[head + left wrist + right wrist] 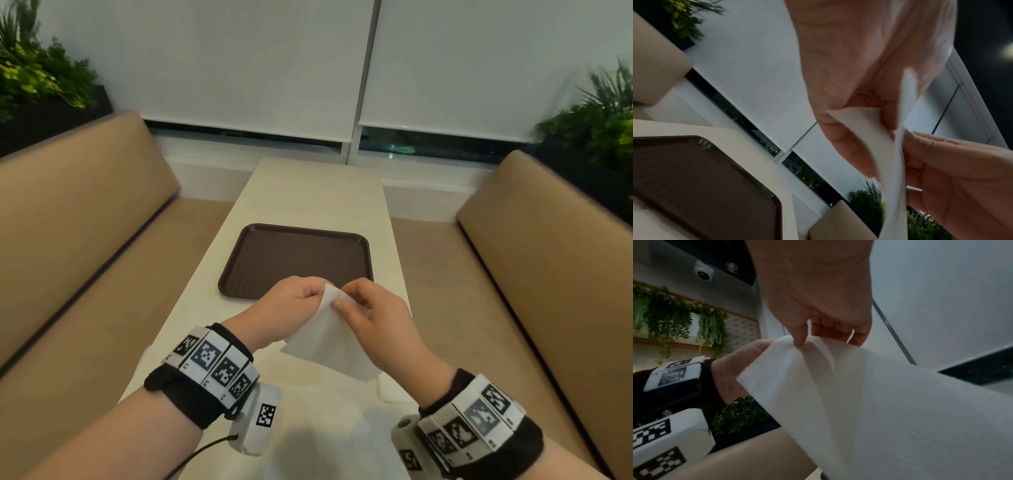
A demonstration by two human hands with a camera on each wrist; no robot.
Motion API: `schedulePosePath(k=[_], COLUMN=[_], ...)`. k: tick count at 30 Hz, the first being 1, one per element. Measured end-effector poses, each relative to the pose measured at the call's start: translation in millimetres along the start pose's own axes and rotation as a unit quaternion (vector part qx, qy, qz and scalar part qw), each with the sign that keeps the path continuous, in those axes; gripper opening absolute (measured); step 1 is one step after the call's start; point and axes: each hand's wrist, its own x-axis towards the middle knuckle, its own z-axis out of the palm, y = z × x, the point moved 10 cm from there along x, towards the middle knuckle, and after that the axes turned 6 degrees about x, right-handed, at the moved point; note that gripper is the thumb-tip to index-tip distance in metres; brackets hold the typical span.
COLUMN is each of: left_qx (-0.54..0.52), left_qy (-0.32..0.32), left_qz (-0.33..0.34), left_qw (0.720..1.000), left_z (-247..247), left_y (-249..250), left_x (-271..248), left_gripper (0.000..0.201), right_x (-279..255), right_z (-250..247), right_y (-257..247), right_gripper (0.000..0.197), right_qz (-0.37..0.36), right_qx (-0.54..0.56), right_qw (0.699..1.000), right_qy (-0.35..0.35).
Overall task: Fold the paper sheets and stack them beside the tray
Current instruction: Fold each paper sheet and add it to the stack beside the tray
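Observation:
A white paper sheet (329,339) hangs in the air above the near part of the table, just in front of the brown tray (298,253). My left hand (294,301) pinches its top corner from the left, and my right hand (370,308) pinches the same top edge from the right. In the left wrist view the paper sheet (869,129) curls over the left hand (855,81), with the right hand (953,170) behind it. The right wrist view shows the paper sheet (869,402) draping down from the right hand (818,305). More white paper (322,442) lies on the table below.
The narrow cream table (318,195) runs away from me between two tan benches (85,240) (548,257). The tray holds nothing. White blinds and a window sill close the far end, and plants (37,78) stand at both back corners.

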Motion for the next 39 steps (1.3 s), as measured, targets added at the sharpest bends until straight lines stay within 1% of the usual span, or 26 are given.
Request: schedulePosePath(k=[1, 3, 4, 6, 8, 9, 11, 12, 14, 16, 17, 19, 22, 24, 25, 26, 27, 29, 30, 32, 33, 35, 36, 37, 38, 39], left_qx=[-0.008, -0.03, -0.028, 0.003, 0.066, 0.103, 0.136, 0.14, 0.144, 0.156, 0.165, 0.177, 0.19, 0.192, 0.192, 0.196, 0.202, 0.222, 0.231, 0.244, 0.241, 0.18, 0.125, 0.065, 0.001, -0.057], left_qy=[0.001, 0.009, 0.023, 0.05, 0.065, 0.071, 0.091, 0.107, 0.141, 0.167, 0.178, 0.192, 0.191, 0.181, 0.171, 0.159, 0.142, 0.098, 0.076, 0.044, 0.041, 0.091, 0.133, 0.169, 0.184, 0.176], left_qz=[-0.007, -0.006, -0.002, 0.011, 0.045, 0.056, 0.075, 0.083, 0.098, 0.107, 0.109, 0.111, 0.128, 0.133, 0.131, 0.131, 0.135, 0.144, 0.151, 0.161, 0.16, 0.132, 0.104, 0.066, 0.029, -0.007], left_qw=[1.0, 0.999, 0.999, 0.999, 0.995, 0.991, 0.984, 0.981, 0.975, 0.968, 0.964, 0.959, 0.954, 0.955, 0.957, 0.959, 0.96, 0.96, 0.958, 0.955, 0.956, 0.971, 0.978, 0.981, 0.983, 0.983], left_z=[0.5, -0.4, -3.2, -8.9, -11.2, -11.0, -14.2, -18.2, -30.7, -43.9, -50.0, -58.2, -57.7, -52.4, -49.2, -45.4, -40.1, -24.9, -15.7, -0.9, 2.0, -7.4, -15.8, -21.1, -19.6, -11.1], left_y=[-1.8, -1.6, 0.3, 5.4, 10.2, 12.6, 16.3, 19.2, 23.2, 20.5, 17.8, 10.5, 5.0, 1.7, -0.3, -2.3, -2.6, 1.1, 5.3, 14.9, 18.8, 16.5, 7.7, -4.6, -18.4, -30.7], left_x=[-0.5, -2.1, -3.6, -5.5, -4.5, -4.2, -3.6, -4.7, -8.8, -11.6, -12.8, -13.7, -14.0, -10.9, -8.3, -4.9, -1.7, 5.0, 8.1, 12.8, 14.6, 17.9, 19.0, 18.0, 17.2, 16.8], left_gripper=[0.025, 0.039, 0.042, 0.045, 0.057, 0.054, 0.032, 0.026, 0.024, 0.021, 0.02, 0.027, 0.031, 0.032, 0.033, 0.036, 0.038, 0.037, 0.035, 0.033, 0.032, 0.019, 0.02, 0.037, 0.054, 0.066], right_x=[-0.3, -1.4, -1.3, -0.5, 0.8, 1.0, 0.7, -1.3, -9.4, -22.6, -31.2, -49.4, -71.7, -84.1, -86.7, -86.0, -82.6, -71.3, -65.9, -56.4, -53.1, -50.5, -50.8, -51.6, -53.7, -56.7], right_z=[-0.2, 0.9, 1.2, 0.8, 0.4, 0.8, 6.0, 10.0, 15.4, 17.0, 18.6, 22.0, 27.2, 36.6, 38.2, 36.1, 31.5, 20.3, 18.3, 18.1, 18.1, 19.2, 17.2, 12.9, 7.3, 2.3], right_y=[0.5, 2.7, 3.8, 4.4, 3.0, 1.0, 1.4, 4.5, 18.6, 42.7, 53.1, 69.5, 86.3, 98.8, 103.2, 104.3, 101.3, 92.2, 86.1, 73.2, 70.6, 79.8, 87.8, 96.3, 106.3, 115.9], right_gripper=[0.006, 0.013, 0.016, 0.018, 0.019, 0.019, 0.02, 0.021, 0.026, 0.025, 0.029, 0.036, 0.035, 0.032, 0.026, 0.015, 0.007, 0.03, 0.031, 0.01, 0.011, 0.023, 0.026, 0.027, 0.028, 0.028], right_qz=[0.002, 0.01, 0.014, 0.011, 0.0, -0.007, -0.017, -0.017, -0.004, 0.024, 0.04, 0.069, 0.11, 0.143, 0.147, 0.146, 0.14, 0.127, 0.123, 0.113, 0.116, 0.151, 0.174, 0.199, 0.222, 0.242], right_qx=[0.009, 0.027, 0.033, 0.033, 0.029, 0.026, 0.016, 0.011, 0.004, 0.008, 0.016, 0.042, 0.07, 0.053, 0.042, 0.04, 0.051, 0.085, 0.097, 0.102, 0.106, 0.136, 0.163, 0.192, 0.22, 0.247], right_qw=[1.0, 0.999, 0.999, 0.999, 0.999, 0.999, 1.0, 1.0, 0.999, 0.998, 0.997, 0.994, 0.983, 0.969, 0.964, 0.964, 0.967, 0.976, 0.979, 0.985, 0.986, 0.979, 0.971, 0.96, 0.947, 0.932], right_qy=[0.012, 0.018, 0.019, 0.024, 0.034, 0.033, 0.006, -0.014, -0.043, -0.05, -0.058, -0.079, -0.127, -0.196, -0.219, -0.22, -0.209, -0.158, -0.134, -0.084, -0.057, -0.011, 0.015, 0.045, 0.079, 0.109])
